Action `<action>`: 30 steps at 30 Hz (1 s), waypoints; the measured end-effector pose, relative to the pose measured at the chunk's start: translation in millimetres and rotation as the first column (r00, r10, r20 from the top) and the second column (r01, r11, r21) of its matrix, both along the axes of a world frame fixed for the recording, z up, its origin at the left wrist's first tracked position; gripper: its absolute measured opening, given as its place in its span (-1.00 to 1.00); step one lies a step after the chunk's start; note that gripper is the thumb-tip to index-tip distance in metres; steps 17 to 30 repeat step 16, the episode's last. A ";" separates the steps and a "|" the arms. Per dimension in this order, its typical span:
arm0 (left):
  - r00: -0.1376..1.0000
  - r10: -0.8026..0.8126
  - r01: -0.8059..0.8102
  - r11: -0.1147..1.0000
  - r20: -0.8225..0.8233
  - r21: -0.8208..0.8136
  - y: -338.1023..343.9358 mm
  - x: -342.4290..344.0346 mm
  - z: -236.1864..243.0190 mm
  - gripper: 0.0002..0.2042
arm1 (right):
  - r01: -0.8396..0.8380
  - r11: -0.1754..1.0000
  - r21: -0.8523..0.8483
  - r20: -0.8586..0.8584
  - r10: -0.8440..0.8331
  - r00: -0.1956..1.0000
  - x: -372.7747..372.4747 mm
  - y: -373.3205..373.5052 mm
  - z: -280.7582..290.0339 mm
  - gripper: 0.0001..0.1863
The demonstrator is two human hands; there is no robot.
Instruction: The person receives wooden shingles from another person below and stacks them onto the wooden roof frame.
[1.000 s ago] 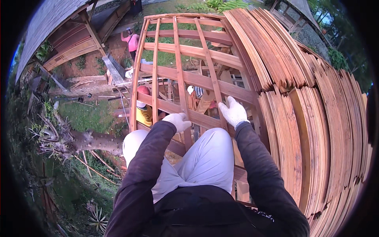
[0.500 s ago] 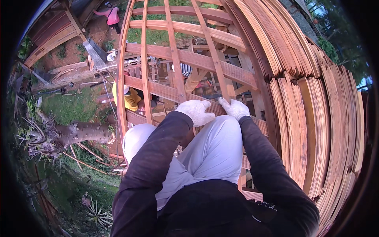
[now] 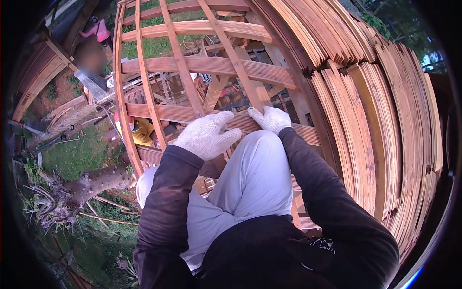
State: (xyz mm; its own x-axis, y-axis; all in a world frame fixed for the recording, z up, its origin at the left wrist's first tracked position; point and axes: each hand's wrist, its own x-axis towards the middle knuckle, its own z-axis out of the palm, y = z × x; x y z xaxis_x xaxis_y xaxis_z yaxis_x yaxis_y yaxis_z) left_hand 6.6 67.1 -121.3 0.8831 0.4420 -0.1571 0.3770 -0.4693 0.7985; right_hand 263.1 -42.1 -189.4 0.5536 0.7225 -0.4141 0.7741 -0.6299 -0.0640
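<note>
My left hand point(image 3: 207, 136), in a white knitted glove, is raised over the roof frame near my bent knee. Its thumb and fingers are apart, with nothing between them. To its right, my right hand point(image 3: 273, 120), also gloved, grips the near end of a narrow wooden batten point(image 3: 232, 50) where it meets a broad grooved rafter point(image 3: 163, 112). The undersides of its fingers are hidden. Both my legs, in pale grey trousers, rest on the frame below my hands.
Stacked wooden shingles point(image 3: 356, 139) cover the right side. Gaps between the battens open onto a drop. Below are a person in yellow point(image 3: 141, 131), a person in pink point(image 3: 101, 31) farther off, a felled tree trunk point(image 3: 98, 183) and grass.
My left hand has come off the wood and moved left and nearer, its fingers spreading. My right hand stays on the batten while the whole view has shifted.
</note>
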 end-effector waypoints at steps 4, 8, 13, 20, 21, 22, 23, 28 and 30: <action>0.999 -0.017 0.016 1.000 -0.051 -0.024 -1.3 3.2 1.1 -0.41 | 0.007 1.000 -0.010 -0.008 -0.007 1.000 -1.0 -3.7 3.5 -0.07; 1.000 0.013 -0.012 0.998 -0.013 0.056 -4.5 0.6 -8.1 -0.42 | -0.011 1.000 0.002 -0.022 0.011 1.000 -1.6 -5.6 5.5 -0.09; 0.855 0.408 -0.311 0.897 0.321 -0.314 11.6 -23.3 19.8 -0.42 | -0.013 1.000 0.020 -0.040 0.013 0.999 -1.2 -6.2 6.6 -0.09; 0.510 0.552 -0.447 0.825 0.660 -0.345 15.9 -63.1 83.8 -0.35 | -0.009 1.000 0.028 -0.054 0.010 0.998 -3.2 -10.7 19.1 -0.11; 0.510 0.552 -0.447 0.825 0.660 -0.345 15.9 -63.1 83.8 -0.35 | -0.009 1.000 0.028 -0.054 0.010 0.998 -3.2 -10.7 19.1 -0.11; 0.510 0.552 -0.447 0.825 0.660 -0.345 15.9 -63.1 83.8 -0.35 | -0.009 1.000 0.028 -0.054 0.010 0.998 -3.2 -10.7 19.1 -0.11; 0.510 0.552 -0.447 0.825 0.660 -0.345 15.9 -63.1 83.8 -0.35 | -0.009 1.000 0.028 -0.054 0.010 0.998 -3.2 -10.7 19.1 -0.11; 0.510 0.552 -0.447 0.825 0.660 -0.345 15.9 -63.1 83.8 -0.35 | -0.009 1.000 0.028 -0.054 0.010 0.998 -3.2 -10.7 19.1 -0.11; 0.510 0.552 -0.447 0.825 0.660 -0.345 15.9 -63.1 83.8 -0.35 | -0.009 1.000 0.028 -0.054 0.010 0.998 -3.2 -10.7 19.1 -0.11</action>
